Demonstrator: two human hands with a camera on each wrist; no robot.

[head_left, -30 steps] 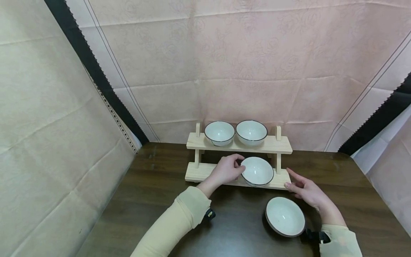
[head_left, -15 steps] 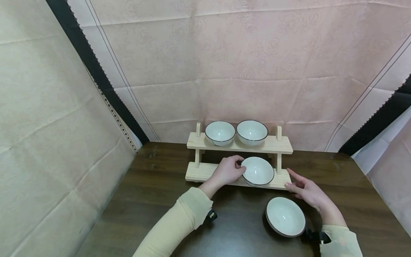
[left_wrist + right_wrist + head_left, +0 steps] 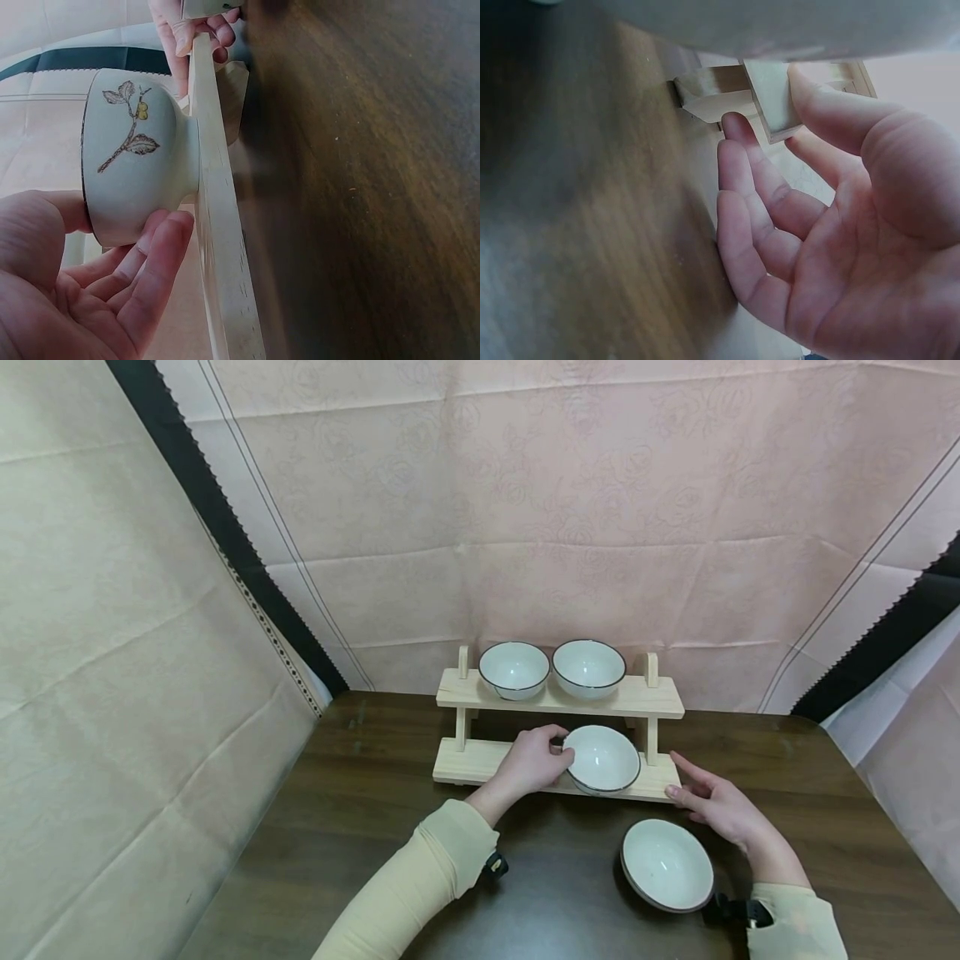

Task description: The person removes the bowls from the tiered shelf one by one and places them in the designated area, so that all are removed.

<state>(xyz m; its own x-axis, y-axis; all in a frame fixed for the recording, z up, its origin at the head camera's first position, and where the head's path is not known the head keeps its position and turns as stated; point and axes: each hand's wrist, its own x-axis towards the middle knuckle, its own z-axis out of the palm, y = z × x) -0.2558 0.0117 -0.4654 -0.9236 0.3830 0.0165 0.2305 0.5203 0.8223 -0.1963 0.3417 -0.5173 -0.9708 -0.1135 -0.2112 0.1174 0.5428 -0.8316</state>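
Note:
A two-tier wooden shelf (image 3: 472, 762) stands on the table. On its lower board sits a white bowl (image 3: 602, 760) with a dark rim, and the left wrist view shows a leafy twig printed on its side. My left hand (image 3: 531, 760) holds this bowl, thumb at the rim and fingers against its lower side (image 3: 135, 277). At the shelf's right end my right hand (image 3: 712, 802) grips the lower board, the thumb (image 3: 840, 112) on its face and the other fingers curled near its edge. Two similar bowls, a left one (image 3: 513, 672) and a right one (image 3: 588, 670), rest on the upper board.
Another white bowl (image 3: 667, 867) stands on the dark wooden table (image 3: 360, 827), in front of the shelf and close to my right wrist. A pale cloth backdrop (image 3: 600, 510) rises behind the table, with more cloth at both sides.

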